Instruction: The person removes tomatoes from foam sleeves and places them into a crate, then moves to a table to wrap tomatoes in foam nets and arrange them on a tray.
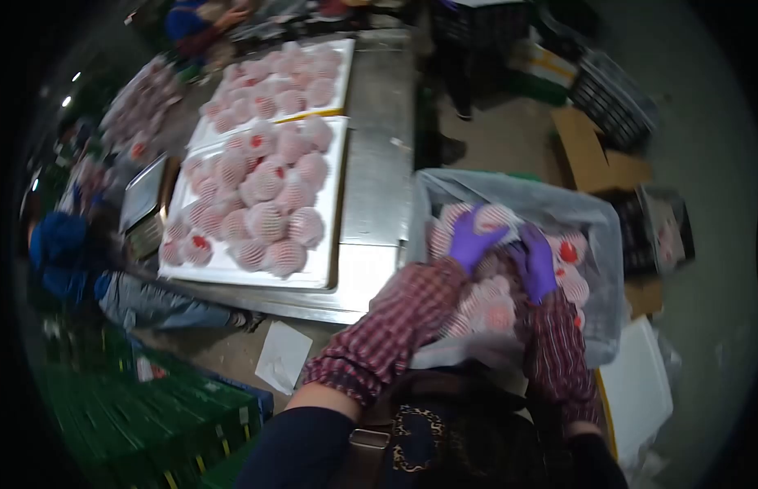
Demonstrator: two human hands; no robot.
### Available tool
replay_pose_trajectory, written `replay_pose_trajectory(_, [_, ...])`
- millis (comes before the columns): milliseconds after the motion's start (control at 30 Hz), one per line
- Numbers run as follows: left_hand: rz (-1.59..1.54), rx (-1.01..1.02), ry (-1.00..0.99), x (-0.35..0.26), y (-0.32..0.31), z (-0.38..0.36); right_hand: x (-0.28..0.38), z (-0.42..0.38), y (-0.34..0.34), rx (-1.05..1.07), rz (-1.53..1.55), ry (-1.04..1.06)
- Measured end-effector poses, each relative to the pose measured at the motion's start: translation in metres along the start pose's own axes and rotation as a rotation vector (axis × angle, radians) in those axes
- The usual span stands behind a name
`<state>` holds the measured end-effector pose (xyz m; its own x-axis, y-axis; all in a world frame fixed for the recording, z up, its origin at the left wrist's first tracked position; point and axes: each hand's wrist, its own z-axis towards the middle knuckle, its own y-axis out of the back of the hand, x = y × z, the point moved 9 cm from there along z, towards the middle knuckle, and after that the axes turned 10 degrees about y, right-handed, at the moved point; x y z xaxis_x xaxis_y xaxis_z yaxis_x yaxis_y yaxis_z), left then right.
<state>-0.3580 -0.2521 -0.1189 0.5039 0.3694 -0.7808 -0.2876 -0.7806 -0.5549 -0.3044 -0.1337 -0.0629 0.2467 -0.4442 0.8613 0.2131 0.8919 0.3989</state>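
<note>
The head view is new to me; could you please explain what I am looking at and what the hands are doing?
There is no robot here. This single picture comes from a camera on a person's head, looking forward and down. The left hand and right hand, in purple gloves, are at a net-wrapped item in a plastic-lined bin; blur hides whether either grips it. More such items lie around them. To the left, a metal table bears two white trays, a nearer one and a farther one, both filled with pink-and-white netted items.
</note>
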Motion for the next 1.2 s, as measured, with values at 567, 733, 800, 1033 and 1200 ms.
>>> replay_pose_trajectory(567, [-0.548,0.283,0.423,0.009,-0.029,0.001,-0.051,0.016,0.003,-0.304,0.928,-0.350])
replay_pose_trajectory(733, [-0.555,0.194,0.446,0.021,-0.023,0.000,-0.055,0.009,0.005,-0.267,0.742,-0.300])
replay_pose_trajectory(800, [-0.567,0.178,0.482,0.022,-0.022,-0.001,-0.037,0.010,0.013,-0.289,0.551,-0.273])
replay_pose_trajectory(1033, [-0.644,0.218,0.400,0.015,-0.014,-0.002,0.003,0.017,0.000,-0.012,0.422,0.058])
replay_pose_trajectory(1200, [-0.625,0.169,0.387,0.022,-0.005,0.006,0.011,0.021,-0.012,0.014,0.189,0.117])
